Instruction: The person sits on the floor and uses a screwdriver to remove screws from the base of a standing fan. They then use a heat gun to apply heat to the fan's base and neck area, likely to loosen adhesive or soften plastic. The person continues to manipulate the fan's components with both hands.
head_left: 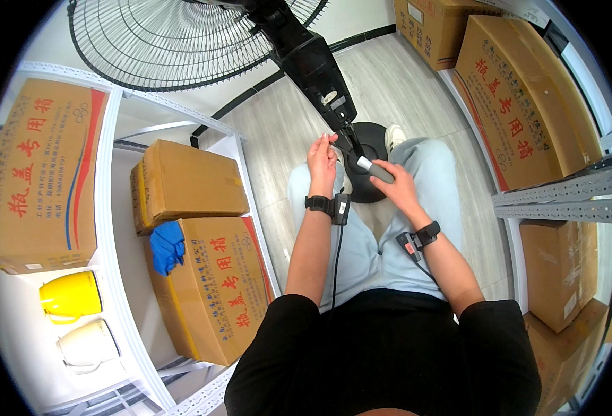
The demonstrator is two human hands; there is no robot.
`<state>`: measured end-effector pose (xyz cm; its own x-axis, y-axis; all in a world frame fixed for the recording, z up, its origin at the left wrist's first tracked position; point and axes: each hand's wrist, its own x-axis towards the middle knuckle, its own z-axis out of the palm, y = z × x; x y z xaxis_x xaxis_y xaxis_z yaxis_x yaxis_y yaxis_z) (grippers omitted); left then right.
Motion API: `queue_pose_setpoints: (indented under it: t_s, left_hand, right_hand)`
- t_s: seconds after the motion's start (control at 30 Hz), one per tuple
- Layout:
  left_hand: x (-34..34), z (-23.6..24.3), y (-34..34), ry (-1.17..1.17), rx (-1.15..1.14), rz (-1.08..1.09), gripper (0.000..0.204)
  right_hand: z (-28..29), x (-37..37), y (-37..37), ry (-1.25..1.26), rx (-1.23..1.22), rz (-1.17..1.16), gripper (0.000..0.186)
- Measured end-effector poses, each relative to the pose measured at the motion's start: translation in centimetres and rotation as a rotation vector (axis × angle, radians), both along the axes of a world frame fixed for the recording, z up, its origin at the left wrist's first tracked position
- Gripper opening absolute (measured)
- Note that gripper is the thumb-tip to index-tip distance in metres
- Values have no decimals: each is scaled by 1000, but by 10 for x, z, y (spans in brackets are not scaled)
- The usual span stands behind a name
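RH clamped on grey-handled tool; looked stiff, prob. light, best gripped mid-handle. LH curled nr fan neck, couldn't tell if gripping.

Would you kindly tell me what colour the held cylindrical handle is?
The cylindrical handle is mostly grey; the head view shows it.

Pale grey wood-grain floor, white wall, black skirting; white metal shelving left and right
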<state>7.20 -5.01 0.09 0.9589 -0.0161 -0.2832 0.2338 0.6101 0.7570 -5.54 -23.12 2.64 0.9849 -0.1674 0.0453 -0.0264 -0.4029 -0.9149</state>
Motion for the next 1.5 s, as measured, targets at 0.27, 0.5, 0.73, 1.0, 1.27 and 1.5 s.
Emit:
queue_pose_setpoints:
  t_s: [0.27,0.5,0.73,1.0,1.27,1.5]
  left_hand:
    - [-2,29,9,-3,279,-73,16]
    - [11,76,34,70,554,-560,19]
    - [11,98,16,-20,592,-493,26]
    - [-2,82,-17,-130,699,-202,30]
    - [-5,57,-12,-206,1084,-120,41]
    - [-9,59,1,-164,859,-269,35]
  right_hand:
    - [42,-8,2,-193,-265,-11,45]
    - [63,-19,-8,-273,-305,6,46]
    - [83,-22,-19,-160,-113,3,43]
    - [77,-27,-20,-125,-125,-33,39]
    - [61,-30,-13,-26,-100,-13,39]
    - [50,-30,-12,-24,-2,-2,39]
